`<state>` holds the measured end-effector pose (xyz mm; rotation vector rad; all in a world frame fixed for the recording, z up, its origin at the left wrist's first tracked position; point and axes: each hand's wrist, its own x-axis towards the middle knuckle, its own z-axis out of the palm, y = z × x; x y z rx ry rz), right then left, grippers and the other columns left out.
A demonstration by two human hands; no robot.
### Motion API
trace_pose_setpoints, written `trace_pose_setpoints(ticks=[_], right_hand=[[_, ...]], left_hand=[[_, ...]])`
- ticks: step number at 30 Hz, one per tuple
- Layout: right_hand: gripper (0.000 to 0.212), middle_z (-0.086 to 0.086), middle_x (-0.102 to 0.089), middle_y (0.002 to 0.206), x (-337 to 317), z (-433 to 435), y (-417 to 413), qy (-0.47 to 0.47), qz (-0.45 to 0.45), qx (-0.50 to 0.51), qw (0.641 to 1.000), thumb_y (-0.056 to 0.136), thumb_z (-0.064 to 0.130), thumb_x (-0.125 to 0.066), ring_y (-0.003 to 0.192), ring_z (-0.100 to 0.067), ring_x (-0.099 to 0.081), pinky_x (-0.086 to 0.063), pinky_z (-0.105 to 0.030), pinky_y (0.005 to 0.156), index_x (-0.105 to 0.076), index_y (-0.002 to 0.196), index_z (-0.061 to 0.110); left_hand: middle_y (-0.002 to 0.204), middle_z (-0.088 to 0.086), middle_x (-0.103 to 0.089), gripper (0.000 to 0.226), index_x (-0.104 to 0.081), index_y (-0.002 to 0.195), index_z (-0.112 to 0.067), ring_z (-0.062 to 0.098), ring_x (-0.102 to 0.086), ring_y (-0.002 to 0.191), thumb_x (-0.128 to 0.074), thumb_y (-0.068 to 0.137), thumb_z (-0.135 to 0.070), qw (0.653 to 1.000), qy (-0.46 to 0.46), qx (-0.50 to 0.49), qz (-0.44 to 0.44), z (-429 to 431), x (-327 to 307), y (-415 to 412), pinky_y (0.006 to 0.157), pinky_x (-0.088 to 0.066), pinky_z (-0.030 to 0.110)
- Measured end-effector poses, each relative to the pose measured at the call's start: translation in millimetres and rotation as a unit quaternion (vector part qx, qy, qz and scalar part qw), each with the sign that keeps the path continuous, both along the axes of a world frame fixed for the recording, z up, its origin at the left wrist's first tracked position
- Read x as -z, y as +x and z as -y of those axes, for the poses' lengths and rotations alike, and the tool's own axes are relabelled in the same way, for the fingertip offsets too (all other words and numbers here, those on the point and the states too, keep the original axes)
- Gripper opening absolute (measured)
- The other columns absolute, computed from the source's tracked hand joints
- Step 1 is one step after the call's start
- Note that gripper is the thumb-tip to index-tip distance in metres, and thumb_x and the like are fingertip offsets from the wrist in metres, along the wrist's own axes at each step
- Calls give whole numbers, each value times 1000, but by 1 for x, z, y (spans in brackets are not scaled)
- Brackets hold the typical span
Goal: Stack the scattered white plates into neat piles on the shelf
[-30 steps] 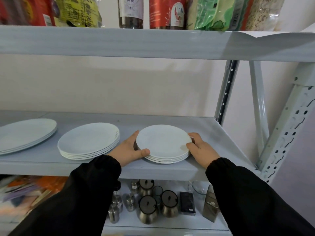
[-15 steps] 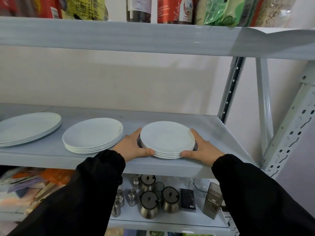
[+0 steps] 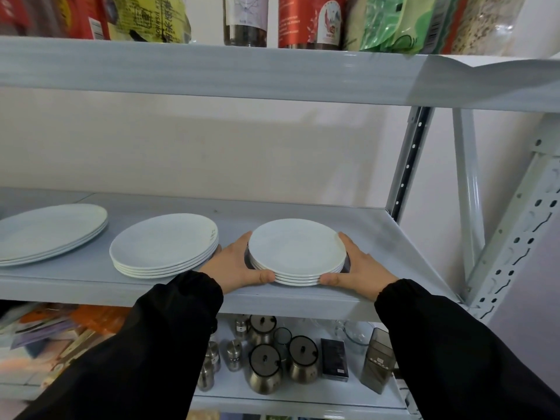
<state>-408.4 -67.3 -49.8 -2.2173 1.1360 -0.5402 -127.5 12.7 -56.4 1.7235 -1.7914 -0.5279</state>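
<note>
A small stack of several white plates (image 3: 297,250) sits near the front right of the grey middle shelf (image 3: 403,247). My left hand (image 3: 233,265) cups its left side, thumb against the front rim and fingers curving behind. My right hand (image 3: 360,268) cups the right side the same way. A wider stack of white plates (image 3: 163,241) stands just left of my left hand. A third, larger pile of plates (image 3: 48,228) lies at the far left, partly cut off by the frame edge.
The upper shelf board (image 3: 272,71) hangs overhead, carrying food packets (image 3: 388,22) and bottles (image 3: 245,19). Metal lidded jars (image 3: 263,371) and small boxes fill the shelf below. A perforated steel upright (image 3: 515,237) stands at the right, and the white wall closes the back.
Both hands have closed in round the small stack, thumbs sliding to its front rim. The view has shifted slightly; the plates sit more squarely on one another.
</note>
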Motion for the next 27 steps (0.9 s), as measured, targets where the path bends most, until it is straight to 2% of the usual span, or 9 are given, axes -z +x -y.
trace_pose_setpoints(ticks=[3,5,7,10,15,19,22,25,27], right_hand=[[103,27,-42,126,-1,0,0,13,8,10,1000,52,84,-67,128,-19,-43,-27,-46,114,-17,136,50],[101,35,-43,121,-1,0,1,9,13,3,1000,54,82,-68,123,-13,-45,-27,-45,114,-19,136,49],[98,41,-39,117,-1,-2,2,8,15,0,1000,54,81,-69,123,-12,-44,-27,-45,114,-19,134,54],[85,35,-43,123,3,0,0,5,17,9,1000,51,85,-68,126,-18,-43,-30,-45,112,-17,118,70],[83,32,-50,124,1,-1,4,11,29,9,999,55,79,-72,119,-8,-50,-36,-42,109,-25,121,65],[83,42,-41,122,-4,-10,11,8,36,7,999,64,61,-78,113,15,-44,-37,-18,99,-22,127,57],[68,44,-40,118,-5,-14,11,-4,51,10,999,77,44,-76,104,30,-39,-33,1,85,-26,123,55],[38,39,-60,111,-6,-23,-2,-54,146,39,987,83,59,-64,112,3,-54,-41,-11,94,-56,118,49],[49,13,-70,110,-15,-46,-11,-105,247,87,959,78,70,-60,107,-17,-64,-53,-33,91,-68,110,33]], left_hand=[[158,-3,-25,133,-9,154,-23,18,-22,145,-47,51,-97,997,-10,-11,82,6,6,2,117,-16,49],[160,3,-19,137,-6,155,-21,19,-16,147,-38,49,-101,994,-10,-26,108,10,11,4,118,-16,49],[160,4,-20,136,-6,155,-22,20,-13,147,-39,49,-101,993,-7,-34,111,11,13,5,118,-17,47],[157,3,-24,132,-7,155,-22,20,-18,145,-44,52,-97,994,-7,-27,108,9,12,5,117,-19,43],[155,1,-29,121,-8,155,-21,20,-24,142,-55,64,-85,995,-16,-24,97,8,10,5,116,-22,43],[149,-2,-38,120,-15,151,-27,19,-33,137,-44,57,-96,992,-35,-34,114,11,19,10,113,-28,48],[160,3,-20,113,-8,153,-22,24,-22,143,-35,68,-91,980,-56,-37,187,1,14,6,118,-17,48],[163,3,-5,94,1,154,-21,28,-13,146,-26,84,-77,955,-144,-47,255,-17,0,7,119,-8,46],[163,4,3,85,5,154,-26,31,-1,149,-24,88,-71,932,-197,-67,298,-30,-12,16,118,1,53]])
